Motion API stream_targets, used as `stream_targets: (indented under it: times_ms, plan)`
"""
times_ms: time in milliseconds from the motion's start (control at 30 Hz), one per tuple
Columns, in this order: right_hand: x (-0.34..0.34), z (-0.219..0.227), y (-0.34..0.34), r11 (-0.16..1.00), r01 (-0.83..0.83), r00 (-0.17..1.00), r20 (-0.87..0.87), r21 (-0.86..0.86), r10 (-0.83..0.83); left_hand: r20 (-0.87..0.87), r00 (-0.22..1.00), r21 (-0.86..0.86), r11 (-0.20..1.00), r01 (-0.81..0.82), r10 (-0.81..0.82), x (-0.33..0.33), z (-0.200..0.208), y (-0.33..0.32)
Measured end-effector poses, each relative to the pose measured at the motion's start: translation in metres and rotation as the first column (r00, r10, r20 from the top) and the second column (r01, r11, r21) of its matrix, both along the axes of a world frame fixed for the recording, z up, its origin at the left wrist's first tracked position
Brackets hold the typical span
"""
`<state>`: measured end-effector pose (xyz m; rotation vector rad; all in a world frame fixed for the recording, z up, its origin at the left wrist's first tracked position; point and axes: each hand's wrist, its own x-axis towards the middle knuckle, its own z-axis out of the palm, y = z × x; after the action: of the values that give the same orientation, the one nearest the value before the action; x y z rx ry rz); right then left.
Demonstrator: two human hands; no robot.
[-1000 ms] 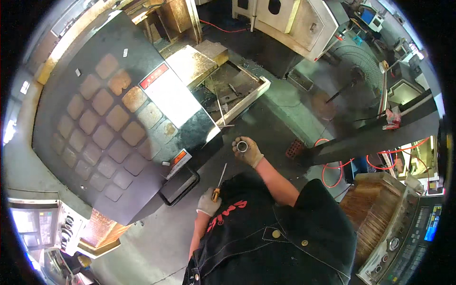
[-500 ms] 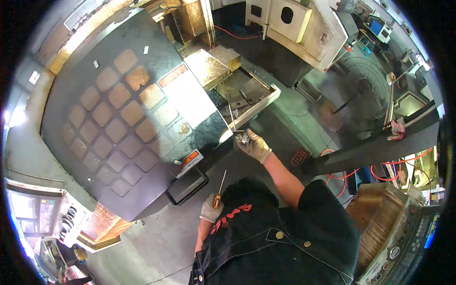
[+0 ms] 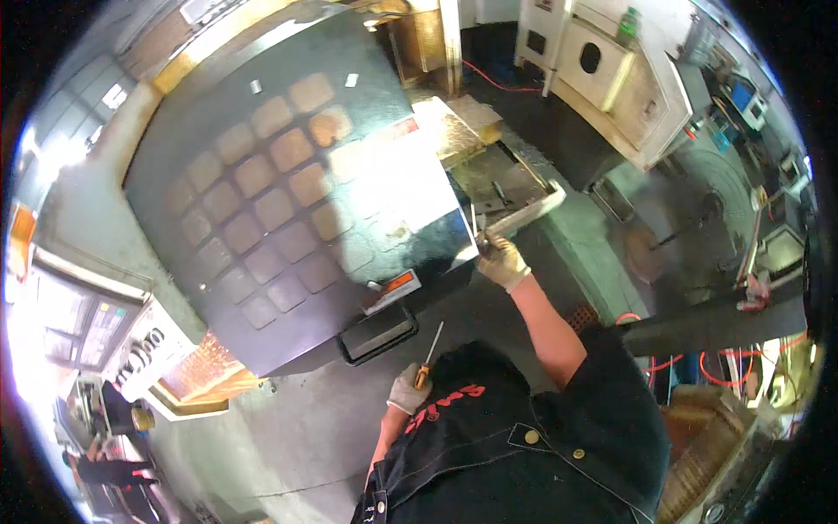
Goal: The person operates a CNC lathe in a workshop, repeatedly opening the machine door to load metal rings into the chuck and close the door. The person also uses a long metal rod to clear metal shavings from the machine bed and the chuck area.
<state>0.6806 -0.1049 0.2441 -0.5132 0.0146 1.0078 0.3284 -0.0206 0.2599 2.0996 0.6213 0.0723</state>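
The screwdriver [image 3: 422,375] is in our left hand [image 3: 407,391], just in front of our black shirt [image 3: 506,445], its tip pointing up and away. That gloved hand is curled tight around the yellow-orange handle. Our gloved right hand [image 3: 504,264] reaches farther out, pinching a small dark part [image 3: 483,244]; the fingers hide its shape. Beside us, to the left, is a big dark panel [image 3: 262,210] with rounded squares and a black loop handle [image 3: 384,348]. Past our right hand we see a dirty tray [image 3: 532,210], then a cream machine [image 3: 646,113] with a green bottle [image 3: 628,24].
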Motion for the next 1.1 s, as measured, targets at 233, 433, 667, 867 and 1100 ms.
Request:
stream_targets:
  times_ms: [233,433,667,867,1100]
  plan:
    - [0.016,0.016,0.040,0.978,0.135,0.931,0.358,-0.160,-0.070,-0.066,0.998,-0.043,0.999,0.004,-0.006,-0.010,0.016,-0.004]
    - [-0.027,0.073,0.051,0.860,0.379,0.877,0.428,-0.341,-0.217,0.053,0.997,-0.049,0.997,-0.058,0.060,-0.037,0.004,-0.005]
    - [-0.019,0.042,0.061,0.939,0.290,0.938,0.252,-0.186,-0.239,0.121,0.988,-0.031,0.996,-0.089,0.092,-0.062,-0.007,-0.006]
    - [-0.030,0.029,0.070,0.918,0.332,0.908,0.337,-0.215,-0.249,0.169,0.982,-0.041,0.996,-0.081,0.087,-0.069,-0.001,-0.007]
    - [-0.077,0.032,0.099,0.972,0.203,0.928,0.338,-0.115,-0.154,0.126,0.977,-0.049,0.985,-0.165,0.170,-0.087,0.007,-0.001]
